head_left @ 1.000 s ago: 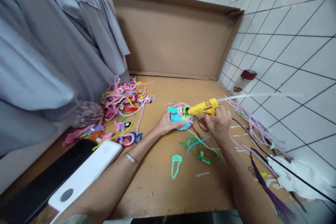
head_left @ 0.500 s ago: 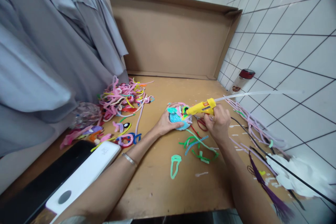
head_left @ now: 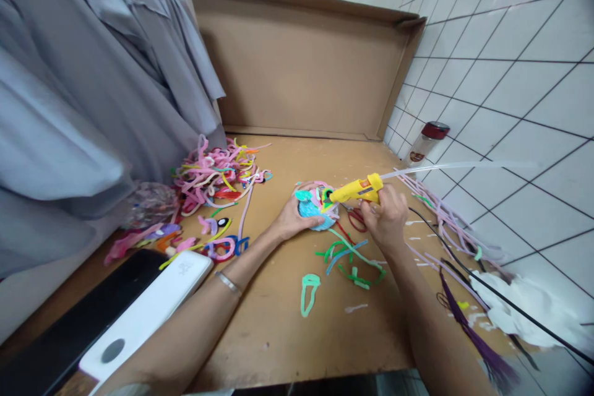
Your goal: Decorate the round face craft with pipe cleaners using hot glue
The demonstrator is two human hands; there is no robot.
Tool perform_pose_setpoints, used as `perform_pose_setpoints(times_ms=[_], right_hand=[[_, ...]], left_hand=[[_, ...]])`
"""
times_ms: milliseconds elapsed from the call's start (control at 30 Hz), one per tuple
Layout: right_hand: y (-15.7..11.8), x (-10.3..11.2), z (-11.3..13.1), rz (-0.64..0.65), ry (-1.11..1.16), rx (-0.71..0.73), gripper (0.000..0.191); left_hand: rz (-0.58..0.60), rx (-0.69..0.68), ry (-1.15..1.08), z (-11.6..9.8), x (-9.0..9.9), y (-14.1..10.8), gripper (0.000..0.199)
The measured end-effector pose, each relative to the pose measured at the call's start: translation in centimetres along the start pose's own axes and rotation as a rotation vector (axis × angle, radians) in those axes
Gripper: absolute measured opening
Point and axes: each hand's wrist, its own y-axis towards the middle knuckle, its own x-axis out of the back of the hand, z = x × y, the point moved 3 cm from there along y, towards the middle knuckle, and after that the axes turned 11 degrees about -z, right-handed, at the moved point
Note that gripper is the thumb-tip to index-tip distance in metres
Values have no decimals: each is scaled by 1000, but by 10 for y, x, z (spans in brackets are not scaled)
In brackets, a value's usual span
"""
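Observation:
My left hand (head_left: 297, 216) is closed around a blue fuzzy craft piece (head_left: 312, 210) that has green, pink and yellow parts on it. A yellow glue gun (head_left: 356, 190) is gripped in my right hand (head_left: 386, 215), and its tip touches or nearly touches the top of the craft piece. From the gun's rear a long clear glue stick (head_left: 445, 166) sticks out to the right. Green and blue pipe cleaners (head_left: 346, 253) lie just in front of the craft piece, beside red-handled scissors (head_left: 356, 219). Nearer to me is a light green loop (head_left: 309, 294).
Pink pipe cleaners (head_left: 211, 176) are heaped at the left, near grey cloth (head_left: 111, 74). A white power bank (head_left: 153, 315) and black object lie front left. At right are a jar (head_left: 427, 142), purple strands, white tissue (head_left: 524, 306) and a black cable. Cardboard (head_left: 301, 68) stands behind.

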Motion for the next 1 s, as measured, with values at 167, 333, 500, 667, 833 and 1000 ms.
perform_pose_setpoints(times_ms=[167, 333, 500, 667, 833, 1000], right_hand=[[0, -1, 1, -16, 3, 4, 9], [0, 0, 2, 11, 7, 3, 10], [-2, -4, -4, 44, 54, -143, 7], [-11, -13, -37, 63, -44, -493, 14], [-25, -19, -73, 256, -253, -699, 41], [-39, -17, -88, 504, -506, -796, 50]], left_hand=[[16, -32, -30, -5, -1, 1, 71], [7, 5, -45, 0, -1, 0, 72], [20, 19, -55, -2, -1, 1, 74], [52, 27, -101, -8, -2, 3, 70], [70, 40, -148, -5, -1, 3, 68], [109, 22, -152, -3, 0, 4, 73]])
